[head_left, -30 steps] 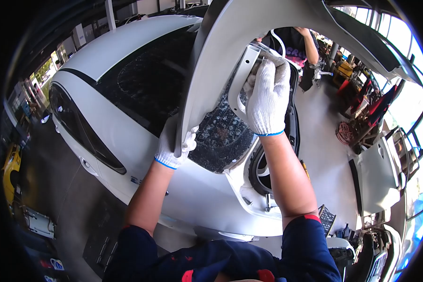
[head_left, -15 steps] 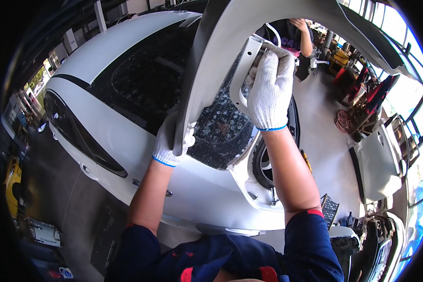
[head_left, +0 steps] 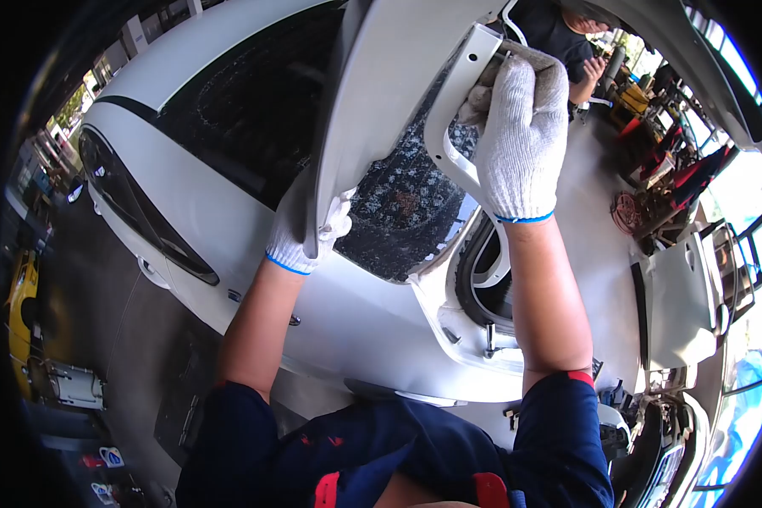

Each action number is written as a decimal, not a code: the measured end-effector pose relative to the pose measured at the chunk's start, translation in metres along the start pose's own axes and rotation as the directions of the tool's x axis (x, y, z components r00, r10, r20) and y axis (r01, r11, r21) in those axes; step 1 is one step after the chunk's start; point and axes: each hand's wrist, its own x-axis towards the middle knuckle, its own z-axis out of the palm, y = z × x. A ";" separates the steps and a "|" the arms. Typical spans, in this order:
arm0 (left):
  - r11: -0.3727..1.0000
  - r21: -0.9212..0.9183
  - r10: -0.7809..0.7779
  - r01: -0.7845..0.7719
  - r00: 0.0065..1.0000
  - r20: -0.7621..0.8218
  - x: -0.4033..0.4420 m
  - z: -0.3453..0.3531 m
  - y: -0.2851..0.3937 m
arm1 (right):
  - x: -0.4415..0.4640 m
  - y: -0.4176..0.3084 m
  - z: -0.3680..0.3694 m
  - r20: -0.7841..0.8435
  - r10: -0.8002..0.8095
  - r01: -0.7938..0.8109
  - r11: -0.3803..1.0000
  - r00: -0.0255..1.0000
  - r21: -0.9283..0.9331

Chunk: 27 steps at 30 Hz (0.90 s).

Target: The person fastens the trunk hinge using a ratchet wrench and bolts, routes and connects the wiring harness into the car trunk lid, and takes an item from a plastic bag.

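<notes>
A large light grey body panel (head_left: 389, 93) is held up over the rear of a white car (head_left: 347, 339). My left hand (head_left: 300, 224), in a white knit glove, is closed round the panel's lower edge. My right hand (head_left: 525, 135), gloved too, has its fingers curled over the white bracket-like edge (head_left: 450, 102) on the panel's right side; part of its grip is hidden. Behind the panel, the dark rear window (head_left: 402, 207) has pale speckles. A black rubber seal (head_left: 466, 284) borders the car's rear opening below my right forearm.
Beyond the panel at the upper right stands another person (head_left: 550, 34) with a hand (head_left: 595, 69) raised. A white door (head_left: 681, 305) and other car parts stand at the right. A coiled red hose (head_left: 626, 212) lies nearby. A yellow car (head_left: 23, 313) is at the far left.
The panel's right side and my right hand have moved up and to the right. My left hand keeps its hold. The other person's hand and posture have changed.
</notes>
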 end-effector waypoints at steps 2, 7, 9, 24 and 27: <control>0.999 0.014 0.030 -0.029 0.999 -0.040 0.000 0.003 -0.003 | 0.004 -0.005 -0.003 0.034 0.031 -0.031 1.000 0.999 0.000; 0.999 0.032 0.013 -0.012 0.999 -0.041 0.000 0.003 -0.001 | 0.006 -0.004 -0.015 0.114 -0.035 0.052 0.987 0.993 -0.150; 1.000 0.027 -0.010 0.011 0.999 -0.031 0.000 0.004 0.000 | 0.004 -0.001 -0.016 0.086 0.075 -0.083 0.993 0.993 0.083; 0.989 0.149 0.027 -0.026 1.000 -0.003 -0.001 0.003 -0.001 | -0.040 0.017 -0.043 0.129 0.203 -0.181 0.970 0.971 -0.163; 0.989 0.146 0.004 -0.011 0.999 0.048 -0.001 0.005 0.000 | -0.035 0.015 -0.043 0.173 0.191 -0.153 0.965 0.966 -0.213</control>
